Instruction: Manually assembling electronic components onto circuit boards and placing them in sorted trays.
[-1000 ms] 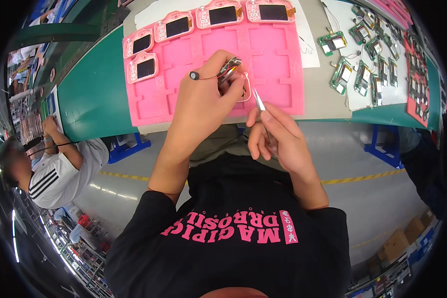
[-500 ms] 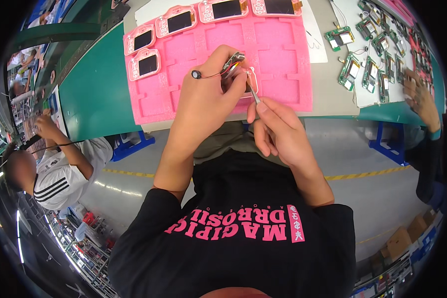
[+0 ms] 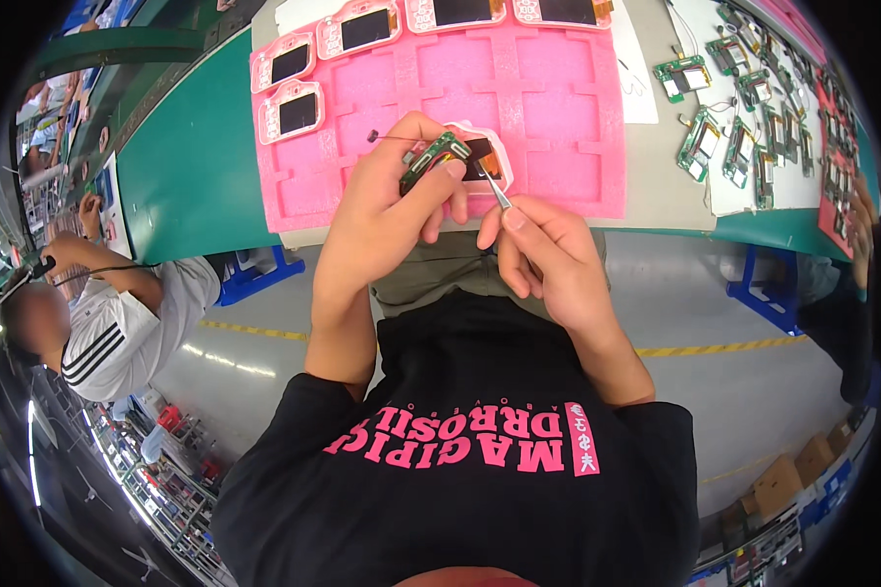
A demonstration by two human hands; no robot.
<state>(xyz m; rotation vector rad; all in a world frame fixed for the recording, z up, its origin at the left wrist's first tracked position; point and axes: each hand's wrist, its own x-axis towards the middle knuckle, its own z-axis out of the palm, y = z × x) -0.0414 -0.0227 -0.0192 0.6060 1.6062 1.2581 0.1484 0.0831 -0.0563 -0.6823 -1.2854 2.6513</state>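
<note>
My left hand (image 3: pixel 370 215) is closed on a green circuit board (image 3: pixel 444 151), tilted between thumb and fingers. A thin wire runs from the board to a small dark round part (image 3: pixel 373 136) beside my knuckles. Pinched in my right hand (image 3: pixel 558 256) are metal tweezers (image 3: pixel 498 192). Their tip meets an orange flex ribbon (image 3: pixel 490 166) on a dark screen inside a pale pink casing (image 3: pixel 505 159). That casing rests on a pink foam tray (image 3: pixel 568 199), partly hidden behind the board and my left fingers.
Several pink casings with screens (image 3: pixel 294 114) sit along the tray's left and far edges. Loose green circuit boards (image 3: pixel 699 143) with wires lie on white sheets to the right. A co-worker's hand (image 3: pixel 859 220) is at the far right; another person (image 3: pixel 117 323) sits at left.
My left hand has shifted left and turned, bringing the board's green face and the casing's screen into view. The tweezers remain at the casing. The right co-worker's hand has moved outward.
</note>
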